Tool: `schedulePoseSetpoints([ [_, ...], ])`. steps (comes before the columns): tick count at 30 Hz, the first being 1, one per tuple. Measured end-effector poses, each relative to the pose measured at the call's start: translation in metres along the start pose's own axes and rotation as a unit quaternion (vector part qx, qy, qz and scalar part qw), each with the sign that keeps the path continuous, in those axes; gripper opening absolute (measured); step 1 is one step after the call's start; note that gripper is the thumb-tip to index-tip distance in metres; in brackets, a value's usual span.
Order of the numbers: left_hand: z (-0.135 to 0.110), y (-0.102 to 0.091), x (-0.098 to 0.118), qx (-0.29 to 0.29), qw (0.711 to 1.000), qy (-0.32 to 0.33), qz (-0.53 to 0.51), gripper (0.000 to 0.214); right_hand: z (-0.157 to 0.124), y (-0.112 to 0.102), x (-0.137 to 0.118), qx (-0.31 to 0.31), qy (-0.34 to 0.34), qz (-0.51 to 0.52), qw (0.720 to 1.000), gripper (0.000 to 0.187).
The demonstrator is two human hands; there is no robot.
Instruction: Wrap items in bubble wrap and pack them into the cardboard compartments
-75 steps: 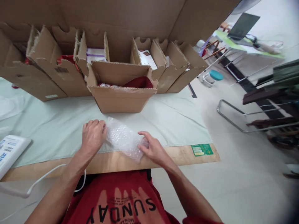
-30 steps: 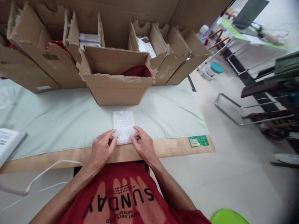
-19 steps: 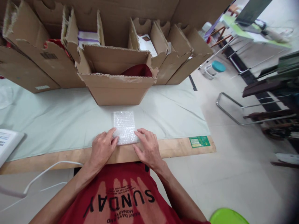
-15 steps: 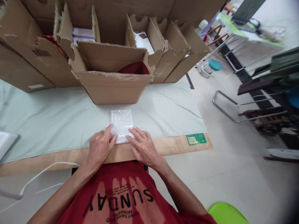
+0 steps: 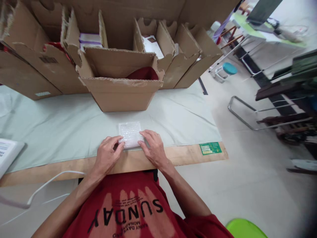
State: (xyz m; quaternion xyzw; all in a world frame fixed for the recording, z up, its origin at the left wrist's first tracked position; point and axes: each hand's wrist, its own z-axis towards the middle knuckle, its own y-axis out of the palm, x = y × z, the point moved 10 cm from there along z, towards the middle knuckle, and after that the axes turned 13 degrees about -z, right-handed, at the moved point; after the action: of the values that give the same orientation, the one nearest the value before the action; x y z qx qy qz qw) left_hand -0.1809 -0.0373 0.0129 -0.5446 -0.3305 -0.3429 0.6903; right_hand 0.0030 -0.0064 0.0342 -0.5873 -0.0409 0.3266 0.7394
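A small piece of clear bubble wrap point(image 5: 130, 133) lies on the pale green cloth close to the table's front edge. Its near left edge is pinched between thumb and forefinger of my left hand point(image 5: 108, 152). On the opposite side, my right hand point(image 5: 154, 148) grips the right edge, thumb low and fingers above it. Whether anything lies inside the wrap I cannot tell. Just beyond it stands an open cardboard box point(image 5: 123, 96) with dark red material point(image 5: 144, 73) inside.
A row of cardboard bins point(image 5: 182, 62) stands along the back, some holding white packs. At left lie a white labelled item point(image 5: 8, 153) and a white cable point(image 5: 52, 180). A green card point(image 5: 210, 148) sits at the front right edge. A teal stool point(image 5: 229, 68) stands on the floor.
The bubble wrap looks shorter from front to back, its near part folded up. My fingers have shifted from lying on it to pinching its two sides.
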Motion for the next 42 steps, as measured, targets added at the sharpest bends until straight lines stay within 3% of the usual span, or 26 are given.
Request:
schedulePoseSetpoints([
  [2,0.008,0.003,-0.004,0.004,1.000,-0.015,0.006,0.026,-0.003,-0.005,-0.005,0.025,-0.023,-0.023,0.999,0.028],
  [6,0.016,0.002,-0.006,0.008,0.999,-0.036,0.013,0.028,-0.005,0.014,-0.026,-0.034,-0.129,-0.051,0.990,0.030],
  [8,0.013,-0.005,-0.007,0.030,0.997,-0.063,-0.015,0.034,0.000,0.023,-0.026,-0.051,-0.134,-0.048,0.989,0.029],
  [10,0.005,-0.015,-0.015,0.070,0.984,-0.130,-0.101,0.045,0.009,0.026,-0.018,-0.053,-0.092,-0.020,0.994,0.027],
  [12,-0.009,-0.017,-0.026,0.099,0.941,-0.221,-0.238,0.055,0.015,0.024,-0.007,-0.049,-0.022,0.029,0.998,0.025],
  [14,-0.022,-0.005,-0.030,0.096,0.876,-0.290,-0.373,0.059,0.015,0.020,0.000,-0.041,0.041,0.094,0.994,0.024],
  [17,-0.027,0.018,-0.022,0.059,0.795,-0.317,-0.514,0.057,0.008,0.021,-0.004,-0.064,0.095,0.195,0.974,0.023],
  [19,-0.023,0.027,-0.019,0.045,0.776,-0.306,-0.550,0.052,0.002,0.024,-0.011,-0.089,0.104,0.235,0.962,0.022],
  [22,-0.018,0.024,-0.019,0.047,0.811,-0.280,-0.512,0.048,-0.001,0.016,-0.015,-0.077,0.090,0.217,0.969,0.021],
  [25,-0.013,0.017,-0.011,0.004,0.888,-0.233,-0.396,0.042,0.006,0.000,-0.007,-0.060,0.080,0.192,0.976,0.049],
  [28,-0.009,0.016,0.010,-0.057,0.945,-0.157,-0.281,0.041,0.017,-0.007,-0.009,-0.121,0.043,0.230,0.965,0.078],
  [30,-0.008,0.018,0.022,-0.075,0.962,-0.107,-0.238,0.048,0.023,-0.009,-0.014,-0.166,0.026,0.231,0.958,0.077],
  [35,-0.005,0.028,0.029,-0.111,0.965,-0.088,-0.222,0.060,0.034,-0.016,-0.022,-0.227,0.009,0.176,0.958,0.014],
  [38,-0.001,0.038,0.029,-0.176,0.944,-0.113,-0.256,0.059,0.043,-0.029,-0.019,-0.208,0.013,0.187,0.960,0.006],
  [42,0.004,0.042,0.034,-0.238,0.931,-0.119,-0.252,0.032,0.055,-0.041,-0.014,-0.218,0.004,0.155,0.964,0.011],
])
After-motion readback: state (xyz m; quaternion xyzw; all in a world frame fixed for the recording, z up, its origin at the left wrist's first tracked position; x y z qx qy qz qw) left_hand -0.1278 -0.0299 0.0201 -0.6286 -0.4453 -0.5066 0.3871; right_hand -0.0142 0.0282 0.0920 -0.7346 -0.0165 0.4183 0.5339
